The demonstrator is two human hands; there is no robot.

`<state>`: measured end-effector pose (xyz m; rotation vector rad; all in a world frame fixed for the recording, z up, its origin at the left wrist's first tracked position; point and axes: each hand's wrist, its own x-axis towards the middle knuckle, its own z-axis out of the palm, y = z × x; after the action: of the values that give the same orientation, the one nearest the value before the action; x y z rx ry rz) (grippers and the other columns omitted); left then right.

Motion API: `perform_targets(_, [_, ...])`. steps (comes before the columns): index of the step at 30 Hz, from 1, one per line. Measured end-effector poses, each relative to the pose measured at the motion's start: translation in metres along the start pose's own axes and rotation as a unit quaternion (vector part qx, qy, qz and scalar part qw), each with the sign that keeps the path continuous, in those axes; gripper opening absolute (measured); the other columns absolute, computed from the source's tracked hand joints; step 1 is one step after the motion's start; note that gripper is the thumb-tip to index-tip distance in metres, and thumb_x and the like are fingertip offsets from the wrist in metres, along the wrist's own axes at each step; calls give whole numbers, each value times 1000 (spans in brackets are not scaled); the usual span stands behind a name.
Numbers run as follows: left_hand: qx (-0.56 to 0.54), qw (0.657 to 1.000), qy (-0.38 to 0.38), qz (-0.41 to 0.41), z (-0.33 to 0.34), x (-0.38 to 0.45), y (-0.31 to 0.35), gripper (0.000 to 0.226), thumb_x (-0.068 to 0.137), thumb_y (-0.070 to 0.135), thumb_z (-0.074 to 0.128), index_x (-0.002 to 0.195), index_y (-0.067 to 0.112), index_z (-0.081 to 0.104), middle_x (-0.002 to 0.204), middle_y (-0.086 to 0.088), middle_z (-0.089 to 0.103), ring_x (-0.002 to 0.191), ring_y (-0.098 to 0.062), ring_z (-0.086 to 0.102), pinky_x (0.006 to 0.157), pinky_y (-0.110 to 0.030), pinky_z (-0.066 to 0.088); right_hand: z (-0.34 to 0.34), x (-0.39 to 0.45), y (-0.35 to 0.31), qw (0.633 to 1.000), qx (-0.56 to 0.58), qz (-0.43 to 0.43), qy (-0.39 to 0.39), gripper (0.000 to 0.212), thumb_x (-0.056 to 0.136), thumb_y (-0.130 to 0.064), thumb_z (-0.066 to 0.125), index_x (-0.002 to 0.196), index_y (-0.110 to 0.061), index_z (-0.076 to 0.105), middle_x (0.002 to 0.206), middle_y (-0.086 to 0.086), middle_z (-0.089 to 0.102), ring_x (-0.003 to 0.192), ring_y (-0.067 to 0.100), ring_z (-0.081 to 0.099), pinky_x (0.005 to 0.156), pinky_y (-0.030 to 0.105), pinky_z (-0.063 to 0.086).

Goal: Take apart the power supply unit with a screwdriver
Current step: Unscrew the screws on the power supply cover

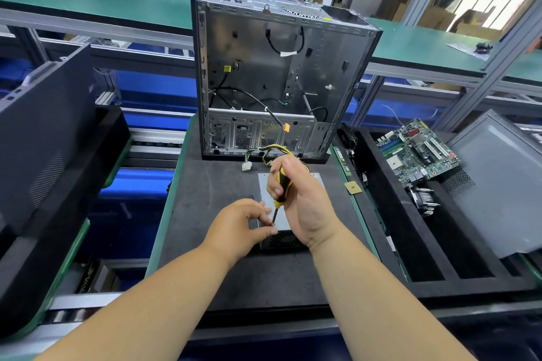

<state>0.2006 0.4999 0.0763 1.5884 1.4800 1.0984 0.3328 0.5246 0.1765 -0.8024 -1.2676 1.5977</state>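
The power supply unit (281, 214) lies flat on the dark surface (211, 184) before the open computer case (275, 76), the right hand (299, 199) gripping an upright yellow-and-black screwdriver (280, 187) whose shaft the left hand (240, 226) pinches near the tip.

One screwdriver (281, 184), one power supply unit (281, 221), one open computer case (278, 79), one motherboard (416, 149) (lying in the tray at right), two hands: left hand (240, 226), right hand (302, 199).

Bright, even light; wide-angle edge distortion.
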Motion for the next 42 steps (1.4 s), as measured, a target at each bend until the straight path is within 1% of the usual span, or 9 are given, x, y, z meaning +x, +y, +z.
perform_targets(4, [-1, 1000, 2, -3, 0, 1, -1, 22, 68, 16, 89, 67, 30, 73, 96, 19, 67, 108, 15, 57, 88, 0, 39, -5, 1, -3, 1000, -11, 0, 0, 21, 93, -32, 49, 83, -14, 45, 70, 2, 50, 68, 16, 45, 65, 23, 39])
perform_targets(9, [7, 1000, -4, -11, 0, 2, -1, 23, 68, 18, 89, 65, 33, 72, 97, 21, 67, 109, 16, 55, 87, 2, 38, -8, 3, -11, 999, -46, 3, 20, 20, 93, -28, 54, 80, -14, 61, 79, 0, 61, 74, 16, 59, 69, 22, 47])
perform_targets(13, [8, 1000, -5, -13, 0, 1, 0, 24, 68, 19, 89, 64, 34, 71, 98, 21, 67, 109, 16, 56, 91, -5, 40, -5, 5, -10, 999, -16, 0, 49, 31, 104, -21, 44, 80, -10, 61, 72, 1, 59, 67, 15, 55, 65, 24, 45])
perform_targets(19, [1, 1000, 1, -7, 0, 1, 2, 31, 67, 17, 90, 61, 39, 69, 96, 18, 67, 109, 13, 57, 91, -10, 43, 1, 4, 0, 999, 29, -3, 37, 45, 104, -37, 36, 74, -12, 58, 63, 0, 47, 61, 13, 41, 61, 23, 38])
perform_targets(21, [6, 1000, -1, -7, 0, 0, 3, 30, 67, 18, 90, 61, 38, 69, 95, 18, 67, 109, 13, 57, 90, -9, 42, 1, 3, 0, 999, 35, 2, 26, 41, 99, -41, 39, 77, -13, 58, 62, 0, 45, 60, 13, 39, 60, 23, 36])
perform_targets(25, [9, 1000, -4, -5, 0, 1, 3, 28, 68, 17, 89, 63, 37, 69, 94, 17, 67, 109, 12, 58, 90, -8, 40, -2, 2, -2, 1000, 13, 7, 8, 16, 93, -29, 48, 86, -15, 46, 66, -1, 48, 63, 13, 41, 62, 25, 34])
perform_targets(30, [8, 1000, -9, -8, 0, 1, 4, 30, 68, 17, 89, 61, 37, 69, 95, 18, 68, 110, 11, 58, 95, -16, 43, -5, 1, -7, 1000, 13, 6, 24, 16, 90, -26, 53, 80, -14, 53, 78, 2, 60, 73, 18, 55, 72, 27, 46])
perform_targets(34, [7, 1000, -3, -10, 0, 0, 4, 35, 68, 17, 89, 59, 43, 68, 97, 21, 67, 109, 13, 57, 96, -16, 43, -9, -1, -10, 998, 2, 7, 58, 22, 100, -14, 48, 82, -9, 60, 76, 3, 61, 72, 19, 58, 72, 30, 44])
perform_targets(42, [4, 1000, 2, 0, 1, -1, 3, 34, 68, 15, 89, 60, 41, 68, 96, 19, 68, 109, 13, 58, 92, -11, 42, -6, 0, -6, 999, 41, -14, 8, 24, 86, -23, 47, 72, -6, 56, 63, 6, 42, 62, 18, 39, 60, 27, 33])
